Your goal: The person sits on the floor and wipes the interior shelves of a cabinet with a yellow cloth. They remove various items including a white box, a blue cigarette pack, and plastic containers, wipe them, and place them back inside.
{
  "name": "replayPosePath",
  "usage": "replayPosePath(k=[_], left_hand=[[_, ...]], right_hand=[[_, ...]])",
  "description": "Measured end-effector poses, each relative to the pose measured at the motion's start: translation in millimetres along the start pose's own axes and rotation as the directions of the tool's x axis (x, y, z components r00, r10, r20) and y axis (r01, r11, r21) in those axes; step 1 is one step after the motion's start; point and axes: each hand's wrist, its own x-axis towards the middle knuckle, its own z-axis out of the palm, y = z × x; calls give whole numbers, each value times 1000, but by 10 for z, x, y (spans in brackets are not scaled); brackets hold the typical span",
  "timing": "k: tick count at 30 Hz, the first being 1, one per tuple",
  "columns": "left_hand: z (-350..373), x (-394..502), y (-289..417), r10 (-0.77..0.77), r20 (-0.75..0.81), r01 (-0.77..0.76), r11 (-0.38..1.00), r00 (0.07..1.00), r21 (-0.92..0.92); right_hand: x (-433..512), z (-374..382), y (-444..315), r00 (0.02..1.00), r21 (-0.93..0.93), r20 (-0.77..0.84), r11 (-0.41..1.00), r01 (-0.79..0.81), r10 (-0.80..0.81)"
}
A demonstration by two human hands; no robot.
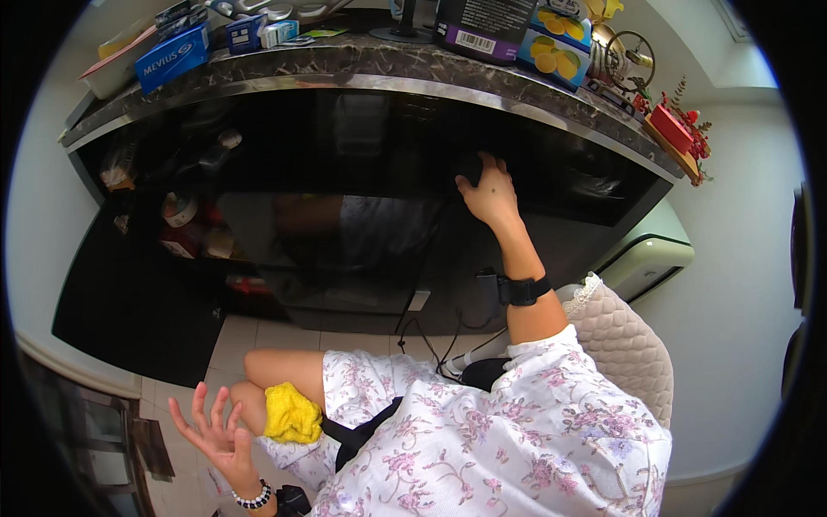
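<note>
My right hand (491, 190) reaches to the dark upper part of a black cabinet (362, 168). Its thumb and fingers curve around a dark rounded object (471, 169), which barely stands out against the black. What that object is, I cannot tell. My left hand (216, 433) is raised at the lower left, fingers apart and holding nothing. Beside it, a bunched yellow cloth (293, 413) rests on my leg by the knee.
A black cabinet door (129, 297) stands swung out at left, beside stored items (181, 213). The marble-patterned countertop (362, 61) carries boxes, a black tub (484, 29) and ornaments. Cables (446, 349) lie on the tiles. A quilted chair cover (623, 342) and pale green bin (646, 252) are at right.
</note>
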Motion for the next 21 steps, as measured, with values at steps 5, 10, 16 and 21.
replayPosePath(k=[5, 10, 16, 21], left_hand=[[-318, -31, -188, -57, -20, 58, 998, 998, 16], [-898, -160, -933, -343, -215, 397, 862, 914, 315], [-1088, -555, -1963, -480, -138, 499, 826, 866, 263], [-974, -537, -2134, -562, -131, 575, 772, 816, 270]], right_hand=[[-233, 79, -392, 976, 278, -52, 936, 218, -212], [-731, 311, -921, 840, 559, 331, 806, 193, -430], [-966, 530, -1229, 759, 583, 373, 771, 256, -533], [-939, 422, -1249, 760, 565, 379, 783, 261, -527]])
